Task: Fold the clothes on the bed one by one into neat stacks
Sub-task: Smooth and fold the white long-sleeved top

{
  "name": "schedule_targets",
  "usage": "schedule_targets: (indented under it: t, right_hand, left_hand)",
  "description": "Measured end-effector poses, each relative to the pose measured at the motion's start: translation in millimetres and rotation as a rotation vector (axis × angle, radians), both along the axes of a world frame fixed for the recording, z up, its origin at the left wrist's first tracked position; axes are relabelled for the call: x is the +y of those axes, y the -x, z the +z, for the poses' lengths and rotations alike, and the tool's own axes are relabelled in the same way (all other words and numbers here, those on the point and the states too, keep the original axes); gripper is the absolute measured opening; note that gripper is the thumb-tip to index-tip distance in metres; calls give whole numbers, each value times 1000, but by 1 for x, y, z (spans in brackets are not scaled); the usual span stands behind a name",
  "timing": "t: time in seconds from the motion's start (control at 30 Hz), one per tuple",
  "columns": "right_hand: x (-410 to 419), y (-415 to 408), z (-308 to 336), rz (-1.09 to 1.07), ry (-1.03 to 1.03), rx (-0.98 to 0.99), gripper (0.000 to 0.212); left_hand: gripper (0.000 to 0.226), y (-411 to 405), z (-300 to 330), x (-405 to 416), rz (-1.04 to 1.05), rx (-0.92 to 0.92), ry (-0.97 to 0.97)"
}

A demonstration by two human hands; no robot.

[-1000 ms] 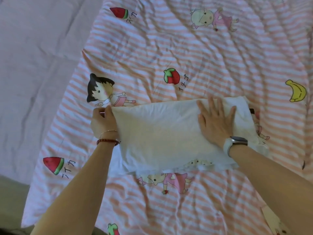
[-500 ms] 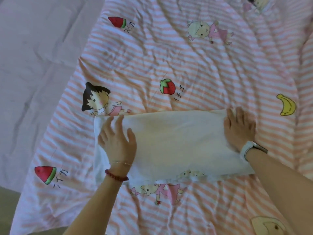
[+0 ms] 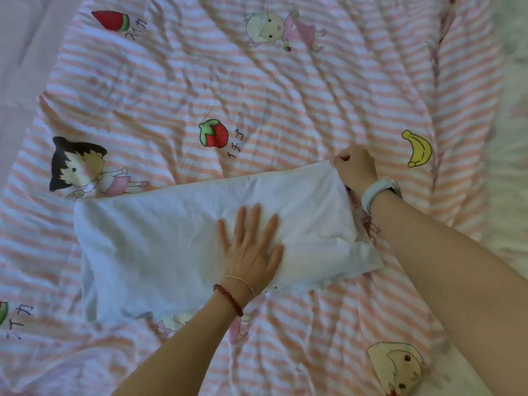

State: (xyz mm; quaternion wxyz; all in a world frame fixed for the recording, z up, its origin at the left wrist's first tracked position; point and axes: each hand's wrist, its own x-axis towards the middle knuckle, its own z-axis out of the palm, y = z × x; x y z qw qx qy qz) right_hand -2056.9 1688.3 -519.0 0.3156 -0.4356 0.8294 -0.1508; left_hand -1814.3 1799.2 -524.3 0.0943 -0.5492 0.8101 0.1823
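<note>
A white garment (image 3: 177,241), already folded into a long band, is lying across the striped bedcover (image 3: 285,90), its left end resting free near the printed girl (image 3: 83,170). The left hand (image 3: 251,247) is pressing flat on its middle, fingers straight and spread. The right hand (image 3: 355,168) is pinching the far right corner, fingers curled tight. This looks like the crosswise fold beginning; next, the right end probably needs carrying leftward over the pinned middle.

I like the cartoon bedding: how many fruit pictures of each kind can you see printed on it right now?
Watermelon slice: 2, the second cut off at the left edge
Strawberry: 1
Banana: 1
Total: 4 fruit pictures
</note>
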Motion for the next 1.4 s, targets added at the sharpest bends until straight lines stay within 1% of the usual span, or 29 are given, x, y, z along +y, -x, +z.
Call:
schedule_targets:
  t: [0.07, 0.1, 0.2, 0.27, 0.3, 0.37, 0.4, 0.43, 0.47, 0.5, 0.53, 0.57, 0.67, 0.7, 0.77, 0.83, 0.9, 0.93, 1.03, 1.17, 1.23, 1.3, 1.33, 1.4]
  right_hand:
    - [-5, 12, 4, -117, 28, -23, 22]
    - [-5, 17, 7, -154, 33, -31, 19]
    - [8, 21, 17, -140, 3, -124, 21]
    - [33, 13, 24, -82, 34, -161, 24]
    - [49, 10, 26, -65, 45, -173, 26]
    - [82, 5, 26, -67, 18, -179, 28]
    - [95, 3, 24, -73, -19, -199, 28]
    - [106, 1, 23, -84, -54, -240, 24]
    - [112, -2, 22, -98, -79, -292, 16]
    - [115, -4, 21, -121, -90, -347, 11]
    - [117, -5, 20, -141, -99, -395, 12]
    - [117, -5, 18, -159, -111, -442, 18]
    - [121, -5, 15, -113, -189, -495, 44]
    - [122, -6, 18, -93, -193, -501, 47]
    - [124, -9, 30, -74, -142, -528, 46]
    - [121, -15, 47, -69, -64, -536, 51]
    - [116, -30, 67, -38, 15, -494, 58]
    - [112, -41, 79, -1, 64, -465, 59]
    - [102, -92, 112, 169, 201, -434, 55]
    - [91, -182, 132, 396, 250, -383, 52]
    - [89, -231, 133, 458, 248, -424, 51]
    - [89, -278, 128, 517, 197, -452, 51]
    - [90, -297, 124, 569, 158, -458, 50]
    - [93, -324, 115, 702, 65, -475, 40]
  left_hand:
    - [61, -5, -8, 5, -20, -55, -15]
    - [58, -5, -12, 5, -24, -74, -27]
    - [56, -1, -14, 2, -4, -100, -77]
    - [57, 3, -7, 2, 21, -51, -81]
    - [56, 7, -1, 4, 5, -11, -48]
    - [57, 19, 13, 10, -83, 78, 46]
    - [56, 27, 18, 14, -162, 110, 79]
    - [54, 34, 20, 19, -242, 116, 99]
    - [52, 39, 20, 22, -302, 99, 95]
    - [51, 42, 19, 24, -330, 77, 79]
    - [51, 43, 17, 26, -330, 55, 51]
    - [52, 42, 15, 26, -322, 38, 22]
    - [51, 38, 16, 25, -306, 24, -53]
    - [50, 37, 16, 24, -293, 47, -64]
    - [48, 34, 21, 22, -239, 146, -91]
    - [49, 27, 29, 22, -104, 312, -121]
    - [47, 11, 43, 21, 98, 494, -106]
    - [45, 1, 50, 20, 198, 557, -85]
    - [39, -40, 70, 13, 470, 663, -37]
    - [25, -113, 94, 0, 948, 865, -84]
    - [17, -157, 99, -3, 1178, 990, -199]
    - [16, -195, 101, -1, 1387, 1154, -410]
    - [19, -209, 100, 3, 1451, 1202, -500]
    - [27, -227, 93, 11, 1502, 1202, -618]
